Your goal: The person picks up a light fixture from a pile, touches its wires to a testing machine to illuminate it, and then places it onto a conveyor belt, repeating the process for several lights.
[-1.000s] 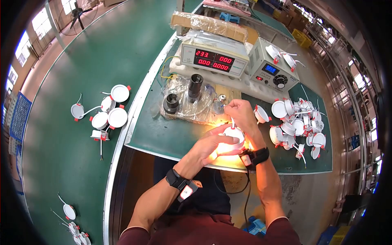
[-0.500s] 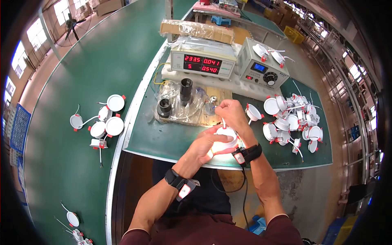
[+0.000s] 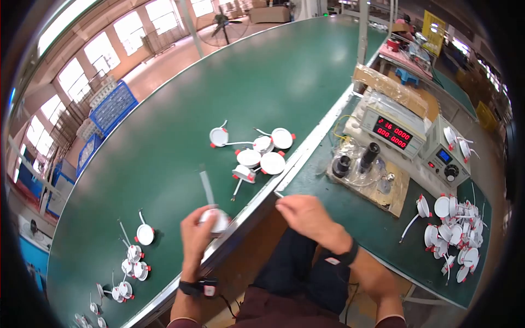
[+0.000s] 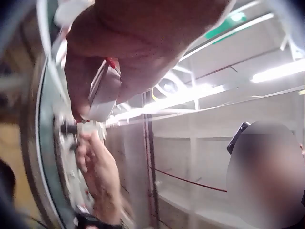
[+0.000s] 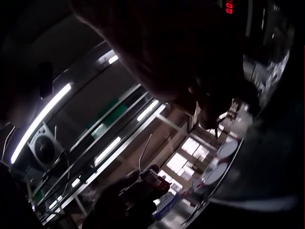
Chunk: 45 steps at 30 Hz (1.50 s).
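Note:
My left hand grips a round white downlight by its side, over the near edge of the green belt. The lamp's pale cable sticks up, blurred, and a red clip shows on it in the left wrist view. To the right, my right hand is over the gap between belt and bench, clear of that lamp. Its thumb and forefinger pinch a small thin pale piece, whose kind I cannot tell. The right wrist view is dark, with the held lamp below the right hand.
Several downlights lie on the green belt, with more toward its lower left. On the bench stand a meter with red digits, a dial box, a wooden board with black cylinders, and a pile of downlights.
The head view has swung left. Both hands have left the bench and moved apart, the left one carrying the downlight to the belt. The lamp's glow is gone, and the meter's readings have dropped.

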{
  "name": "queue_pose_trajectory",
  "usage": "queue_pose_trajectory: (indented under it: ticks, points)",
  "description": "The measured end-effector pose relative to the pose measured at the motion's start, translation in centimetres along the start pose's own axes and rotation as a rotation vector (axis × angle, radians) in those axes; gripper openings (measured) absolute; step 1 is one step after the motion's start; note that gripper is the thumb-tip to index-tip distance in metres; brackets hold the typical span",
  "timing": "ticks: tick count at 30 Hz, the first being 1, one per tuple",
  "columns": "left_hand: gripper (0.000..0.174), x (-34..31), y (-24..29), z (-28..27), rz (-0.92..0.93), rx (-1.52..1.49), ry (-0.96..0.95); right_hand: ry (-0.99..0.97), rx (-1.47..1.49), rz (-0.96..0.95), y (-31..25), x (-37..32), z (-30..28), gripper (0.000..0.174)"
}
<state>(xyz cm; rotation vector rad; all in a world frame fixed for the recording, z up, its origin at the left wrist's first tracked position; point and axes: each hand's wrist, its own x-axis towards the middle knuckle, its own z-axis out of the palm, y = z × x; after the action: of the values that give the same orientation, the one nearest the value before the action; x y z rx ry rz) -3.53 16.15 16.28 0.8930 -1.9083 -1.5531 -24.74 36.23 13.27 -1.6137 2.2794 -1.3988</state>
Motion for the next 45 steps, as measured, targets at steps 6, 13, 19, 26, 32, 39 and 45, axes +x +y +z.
queue_pose_trajectory:
  ticks: [6,13,19,26,32,39,45]
  points:
    - [0.055,-3.1,-7.7,-13.3,0.239,1.166,0.669,-0.089,-0.646,-0.461,-1.2,7.3,11.5,0.027]
    - [0.049,-5.0,-3.4,-9.7,0.251,0.715,0.582,-0.306,-0.72,-0.684,2.9,14.1,11.9,0.009]
    - [0.04,-4.2,-1.8,-5.7,0.305,0.51,0.462,-0.428,-0.767,-0.823,3.1,14.6,11.6,0.006]
    - [0.037,-4.3,-1.8,-4.3,0.312,0.403,0.429,-0.29,-0.617,-0.776,2.8,18.1,9.9,0.004]
    - [0.035,-3.7,-1.5,-2.9,0.303,0.316,0.373,0.022,0.486,-0.05,1.5,20.9,5.7,0.014]
    - [0.033,-1.0,0.8,0.5,0.431,0.167,0.284,-0.054,0.818,0.106,-2.6,18.4,1.8,0.026]
    - [0.029,0.3,6.8,2.6,0.39,-0.115,0.103,-0.206,0.71,0.101,-7.0,10.9,-1.3,0.022]
